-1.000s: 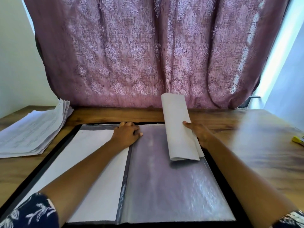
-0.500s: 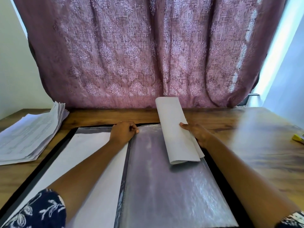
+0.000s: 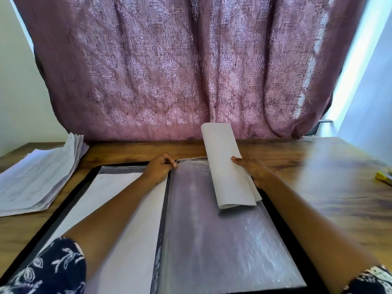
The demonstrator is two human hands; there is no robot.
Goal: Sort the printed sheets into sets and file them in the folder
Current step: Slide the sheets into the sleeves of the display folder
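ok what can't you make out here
Head view.
Print on the stack of sheets: too small, blurred.
Fingers of the right hand: behind the curled sheets.
The yellow object: cut off by the right edge.
Near end of the folder: cut off by the bottom edge.

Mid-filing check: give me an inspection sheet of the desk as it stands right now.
Surface: wooden table, glossy.
Job's things: open folder lies flat; filed sheet in its left sleeve; empty sleeve on the right; curled sheets above it; paper stack at far left.
Clutter: yellow object at right edge, cut off.
Grippers: left hand pinches empty sleeve's top corner; right hand grips curled sheets.
Cables: nothing seen.
Surroundings: patterned curtain behind table; pale walls.
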